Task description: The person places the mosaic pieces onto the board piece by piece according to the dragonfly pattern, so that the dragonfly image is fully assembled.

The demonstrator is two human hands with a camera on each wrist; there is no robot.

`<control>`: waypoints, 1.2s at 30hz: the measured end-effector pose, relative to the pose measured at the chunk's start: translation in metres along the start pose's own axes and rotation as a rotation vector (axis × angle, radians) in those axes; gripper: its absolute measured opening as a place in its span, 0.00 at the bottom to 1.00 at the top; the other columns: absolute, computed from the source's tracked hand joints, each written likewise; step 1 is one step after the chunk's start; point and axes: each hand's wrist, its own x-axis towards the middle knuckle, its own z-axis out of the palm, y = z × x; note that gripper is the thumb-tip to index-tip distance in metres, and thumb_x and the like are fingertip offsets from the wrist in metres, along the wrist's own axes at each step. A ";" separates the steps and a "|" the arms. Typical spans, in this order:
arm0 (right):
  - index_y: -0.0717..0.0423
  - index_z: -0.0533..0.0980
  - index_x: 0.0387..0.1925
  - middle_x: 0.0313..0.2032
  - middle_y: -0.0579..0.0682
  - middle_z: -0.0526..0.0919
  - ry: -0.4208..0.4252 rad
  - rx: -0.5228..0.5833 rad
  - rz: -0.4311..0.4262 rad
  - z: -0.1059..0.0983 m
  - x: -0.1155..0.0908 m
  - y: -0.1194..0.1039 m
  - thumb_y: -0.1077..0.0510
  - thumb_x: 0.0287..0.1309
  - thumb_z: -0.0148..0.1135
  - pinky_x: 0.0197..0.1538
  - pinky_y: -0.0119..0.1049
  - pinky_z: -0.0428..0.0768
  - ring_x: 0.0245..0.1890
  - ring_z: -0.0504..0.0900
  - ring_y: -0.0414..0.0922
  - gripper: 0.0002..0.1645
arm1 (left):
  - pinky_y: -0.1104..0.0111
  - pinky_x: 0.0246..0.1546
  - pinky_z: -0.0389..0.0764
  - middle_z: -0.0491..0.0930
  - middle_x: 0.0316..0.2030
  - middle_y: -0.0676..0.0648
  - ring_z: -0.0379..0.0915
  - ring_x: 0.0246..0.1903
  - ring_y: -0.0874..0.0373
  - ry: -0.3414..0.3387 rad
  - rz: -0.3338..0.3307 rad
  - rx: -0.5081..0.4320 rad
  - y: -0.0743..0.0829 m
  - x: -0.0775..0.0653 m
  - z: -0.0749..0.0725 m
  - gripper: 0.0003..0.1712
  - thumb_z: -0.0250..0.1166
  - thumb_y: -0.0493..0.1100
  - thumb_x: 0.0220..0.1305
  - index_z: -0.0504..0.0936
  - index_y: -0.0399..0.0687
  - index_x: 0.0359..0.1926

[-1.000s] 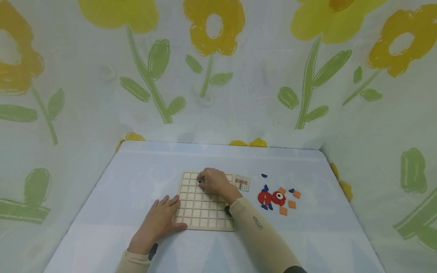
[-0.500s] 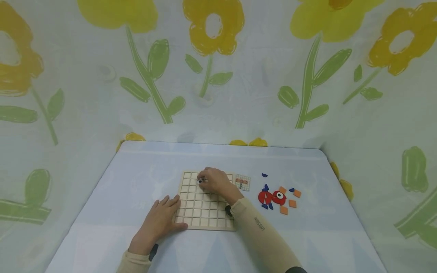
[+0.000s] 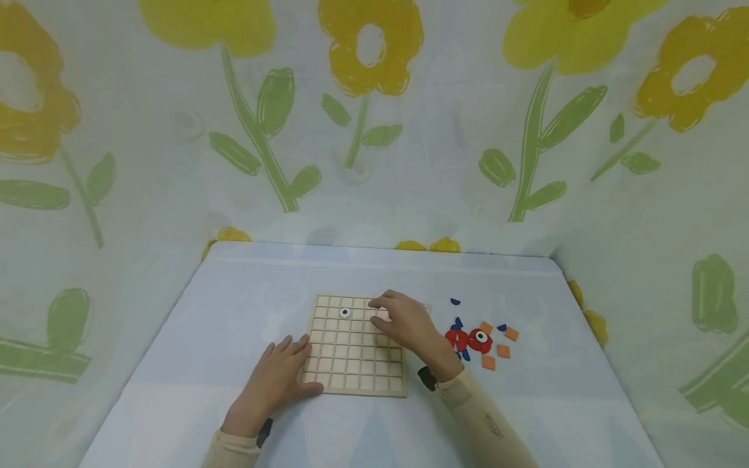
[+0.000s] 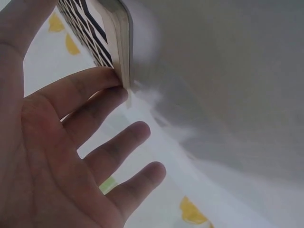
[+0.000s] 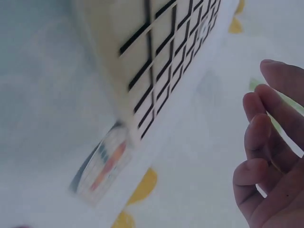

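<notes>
Here's the grid board (image 3: 354, 354), flat on the pale table (image 3: 246, 286), and one white eye disc (image 3: 345, 312) lies on it, just off the board's centre line at 11 o'clock, near the far edge. The step in hand looks like laying pieces onto the grid, and this disc seems to be placed, with nothing gripping it.

Over at 2 o'clock, the right hand (image 3: 409, 322) hangs above the board, nothing visible in its grasp. Thumb and forefinger stand apart with a clear gap between them; the wrist view has the fingers loosely bent, well off the board.

Down at 8 o'clock it's the left hand (image 3: 279, 372), fingers fanned wide and gripping nothing: two fingertips rest against the board's edge, the last two sit free, a steadying touch by the look of it. Whether the thumb touches the near corner, I can't tell.

Out at 3 o'clock wait red pieces (image 3: 487, 346), blue half-moons (image 3: 455, 301) and orange squares (image 3: 504, 351). A picture card (image 5: 104, 166) lies just beside the board at 2 o'clock, largely hidden from above by that right hand. The next move likely calls for a fine thumb-and-finger pinch on one flat loose piece, with the board held steady.
</notes>
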 end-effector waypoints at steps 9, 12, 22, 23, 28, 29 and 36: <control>0.44 0.85 0.51 0.44 0.42 0.84 0.184 -0.013 0.056 -0.021 -0.040 0.045 0.53 0.58 0.75 0.30 0.28 0.79 0.32 0.76 0.38 0.18 | 0.35 0.68 0.60 0.69 0.71 0.40 0.60 0.70 0.33 -0.023 -0.015 -0.008 0.000 -0.001 0.000 0.54 0.76 0.67 0.48 0.75 0.36 0.67; 0.45 0.85 0.50 0.44 0.42 0.84 0.227 -0.040 0.063 -0.029 -0.054 0.061 0.54 0.57 0.76 0.24 0.27 0.73 0.29 0.74 0.37 0.18 | 0.35 0.68 0.60 0.69 0.71 0.40 0.60 0.70 0.33 -0.024 -0.015 -0.007 0.000 -0.002 0.001 0.54 0.76 0.67 0.48 0.75 0.36 0.67; 0.50 0.84 0.55 0.48 0.50 0.83 0.239 -0.057 0.201 -0.049 -0.096 0.116 0.55 0.56 0.77 0.22 0.29 0.73 0.30 0.76 0.42 0.24 | 0.35 0.68 0.60 0.68 0.71 0.40 0.60 0.70 0.33 -0.017 -0.007 -0.001 0.000 -0.002 0.002 0.55 0.75 0.69 0.50 0.73 0.37 0.69; 0.51 0.83 0.56 0.49 0.51 0.83 0.236 -0.066 0.222 -0.051 -0.099 0.120 0.55 0.56 0.77 0.23 0.29 0.74 0.30 0.75 0.43 0.25 | 0.35 0.68 0.60 0.68 0.71 0.40 0.60 0.70 0.33 -0.017 -0.006 -0.004 0.000 -0.002 0.002 0.55 0.75 0.69 0.50 0.73 0.37 0.69; 0.52 0.82 0.58 0.52 0.55 0.82 0.196 -0.061 0.321 -0.060 -0.114 0.136 0.54 0.60 0.73 0.26 0.32 0.77 0.35 0.77 0.48 0.24 | 0.35 0.68 0.61 0.68 0.71 0.40 0.60 0.70 0.33 -0.019 -0.003 -0.005 -0.001 0.000 0.003 0.55 0.75 0.68 0.49 0.74 0.37 0.68; 0.52 0.81 0.58 0.52 0.55 0.82 0.181 -0.058 0.335 -0.061 -0.116 0.139 0.54 0.61 0.72 0.27 0.32 0.77 0.36 0.78 0.49 0.23 | 0.35 0.68 0.61 0.68 0.71 0.40 0.60 0.70 0.33 -0.022 -0.005 -0.004 -0.001 0.000 0.003 0.55 0.75 0.69 0.49 0.73 0.37 0.69; 0.55 0.81 0.57 0.47 0.55 0.82 0.035 -0.021 0.380 -0.056 -0.126 0.150 0.56 0.60 0.72 0.26 0.33 0.77 0.34 0.76 0.46 0.23 | 0.35 0.68 0.60 0.68 0.71 0.39 0.60 0.70 0.32 -0.031 -0.004 0.000 0.000 -0.001 -0.001 0.55 0.75 0.68 0.49 0.74 0.36 0.68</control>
